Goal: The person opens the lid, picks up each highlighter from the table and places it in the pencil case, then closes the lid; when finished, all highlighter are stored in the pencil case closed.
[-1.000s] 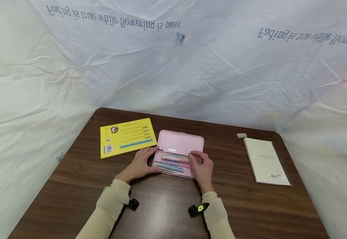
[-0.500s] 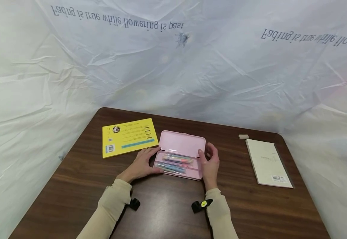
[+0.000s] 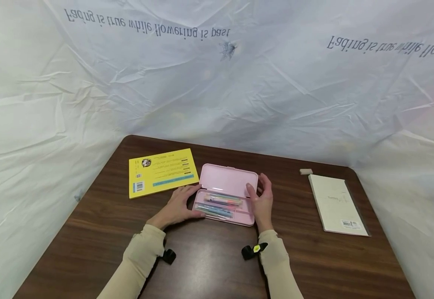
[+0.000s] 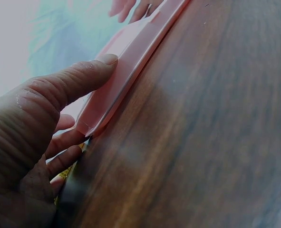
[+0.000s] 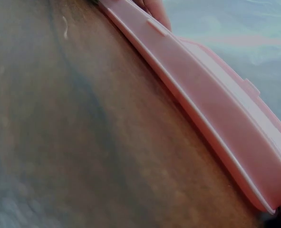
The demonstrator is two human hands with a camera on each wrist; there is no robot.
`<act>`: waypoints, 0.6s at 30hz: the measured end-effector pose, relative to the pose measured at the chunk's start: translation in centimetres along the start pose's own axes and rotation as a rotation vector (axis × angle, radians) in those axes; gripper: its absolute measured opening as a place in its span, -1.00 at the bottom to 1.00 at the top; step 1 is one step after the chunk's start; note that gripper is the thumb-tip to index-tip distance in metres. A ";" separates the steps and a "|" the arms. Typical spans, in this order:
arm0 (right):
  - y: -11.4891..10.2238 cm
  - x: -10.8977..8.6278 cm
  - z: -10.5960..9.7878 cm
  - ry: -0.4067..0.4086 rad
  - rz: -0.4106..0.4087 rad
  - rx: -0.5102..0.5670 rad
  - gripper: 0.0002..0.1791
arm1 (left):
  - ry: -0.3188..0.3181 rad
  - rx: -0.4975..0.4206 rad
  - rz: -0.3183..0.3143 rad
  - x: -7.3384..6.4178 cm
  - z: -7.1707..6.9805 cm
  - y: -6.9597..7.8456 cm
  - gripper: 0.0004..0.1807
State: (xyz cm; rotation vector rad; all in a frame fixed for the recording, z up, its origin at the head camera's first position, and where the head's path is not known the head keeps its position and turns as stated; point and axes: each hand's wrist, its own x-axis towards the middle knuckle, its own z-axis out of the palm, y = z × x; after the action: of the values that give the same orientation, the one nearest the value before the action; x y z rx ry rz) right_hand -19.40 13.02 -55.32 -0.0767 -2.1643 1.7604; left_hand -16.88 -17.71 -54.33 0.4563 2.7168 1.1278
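Note:
A pink pencil case [image 3: 244, 218] lies open on the brown table, its lid [image 3: 229, 178] raised at the back. In the case are two clear-wrapped bundles of pens, one of blue pens [image 3: 214, 210] in front and one of multicoloured pens [image 3: 223, 200] behind. My left hand [image 3: 173, 207] grips the case's left end; in the left wrist view its thumb [image 4: 90, 76] presses the front wall. At the lid's right edge my right hand [image 3: 263, 205] has its thumb on the inner face and its fingers behind. The right wrist view shows the case's front wall [image 5: 197, 90], not the right hand.
A yellow book [image 3: 162, 172] lies left of the case, close to the left fingers. Off to the right are a cream notebook [image 3: 334, 203] and a small eraser [image 3: 306, 171] near the back edge of the table [image 3: 202, 265]. White sheeting [image 3: 276, 104] hangs behind.
My right hand has left the multicoloured pens, moved right and taken hold of the lid's right edge. The left hand stays on the case's left end. The view has shifted slightly.

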 end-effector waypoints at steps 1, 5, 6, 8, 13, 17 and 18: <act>0.0 0.0 0.0 -0.001 -0.005 0.007 -0.25 | 0.001 -0.003 0.002 0.0 0.0 0.0 0.18; 0.0 0.0 -0.1 0.003 -0.033 0.044 -0.27 | 0.015 -0.022 0.015 0.0 0.2 -0.1 0.26; 0.0 0.0 -0.1 0.007 -0.038 0.057 -0.28 | 0.020 -0.029 0.020 0.1 0.2 -0.1 0.28; 0.0 -0.1 -0.1 0.019 -0.054 0.093 -0.30 | 0.032 -0.043 0.032 0.1 0.3 -0.1 0.34; -0.1 -0.2 -0.2 0.071 -0.095 0.188 -0.37 | 0.051 -0.048 0.052 0.1 0.3 -0.1 0.43; -0.1 -0.4 -0.4 0.103 -0.141 0.246 -0.45 | 0.054 -0.045 0.052 0.1 0.3 -0.1 0.45; -0.2 -0.6 -0.5 0.107 -0.151 0.253 -0.47 | 0.055 -0.045 0.051 0.1 0.3 -0.2 0.45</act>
State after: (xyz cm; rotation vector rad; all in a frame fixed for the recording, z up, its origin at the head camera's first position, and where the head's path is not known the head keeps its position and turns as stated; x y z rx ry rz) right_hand -18.66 13.26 -55.21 0.0527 -1.8085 1.8793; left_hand -16.91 -17.59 -54.65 0.4973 2.7352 1.2291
